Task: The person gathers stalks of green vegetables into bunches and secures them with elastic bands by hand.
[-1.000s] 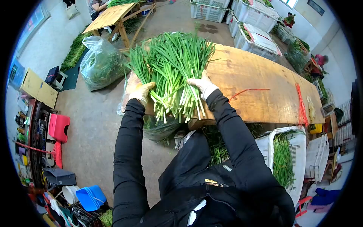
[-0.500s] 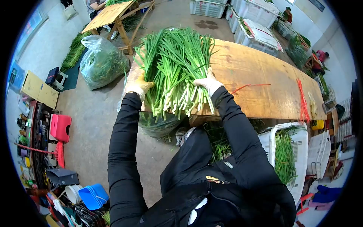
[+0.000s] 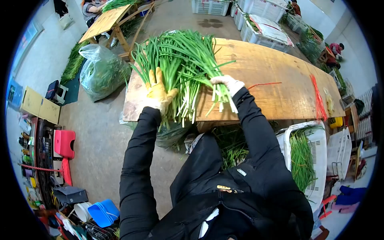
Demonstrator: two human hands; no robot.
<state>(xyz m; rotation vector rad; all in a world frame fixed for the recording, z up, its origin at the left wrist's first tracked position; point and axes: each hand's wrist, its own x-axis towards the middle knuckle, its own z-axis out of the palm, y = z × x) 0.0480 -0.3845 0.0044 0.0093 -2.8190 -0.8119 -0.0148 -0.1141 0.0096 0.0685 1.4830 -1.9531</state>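
Note:
A loose heap of long green garlic chives lies on the wooden table, white stem ends toward me. My left hand, in a yellow-palmed glove, rests against the heap's left side with its fingers stretched out along the leaves. At the right, my right hand, in a pale glove, is closed round a bunch of chives whose stems poke out below the fingers. That bunch slants away from the rest, though its leaf tips still overlap the heap.
Red ties hang over the table's right part, and a single red strip lies nearer. A white crate of greens stands below right. A clear bag of greens sits at left. People work at the far tables.
My right hand has taken hold of a bunch and drawn it rightward from the heap. My left hand has turned and spread over the heap's left side. The view has shifted slightly.

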